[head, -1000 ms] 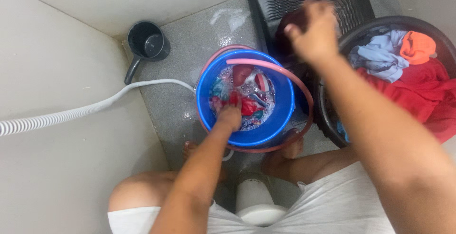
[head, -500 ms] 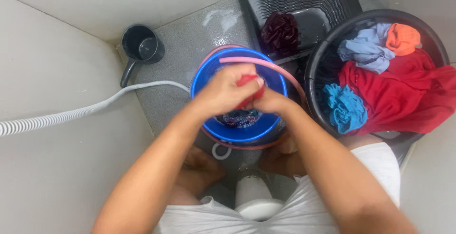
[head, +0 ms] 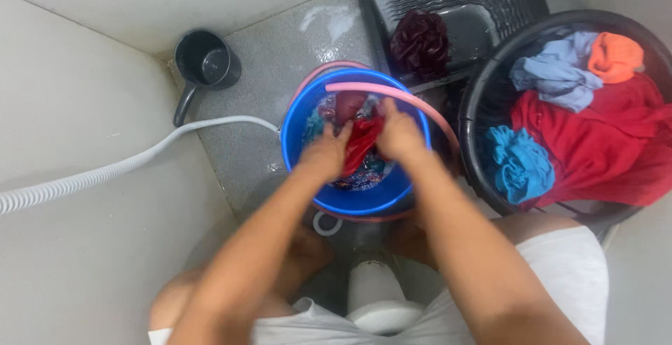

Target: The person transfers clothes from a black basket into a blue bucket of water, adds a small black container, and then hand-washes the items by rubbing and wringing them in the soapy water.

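While a white ribbed hose (head: 105, 171) snakes in from the left past a dark grey dipper (head: 204, 63), the blue bucket (head: 308, 170) sits mid-floor, full of suds. Over it, the left hand (head: 323, 154) and right hand (head: 397, 135) angle down, fingers clamped on a red wet garment (head: 362, 142) (bunched between them). Farther right, a black basin (head: 483, 100) holds bright laundry.

My hands (head: 360, 145) fill the bucket (head: 297, 142) mouth — its pink handle (head: 392, 94) arches across the far side. Tub (head: 483, 170) crowds my right, washboard (head: 490, 9) sits beyond. Left is freer — only the hose (head: 126, 166) and dipper (head: 205, 61) on the floor (head: 280, 44).
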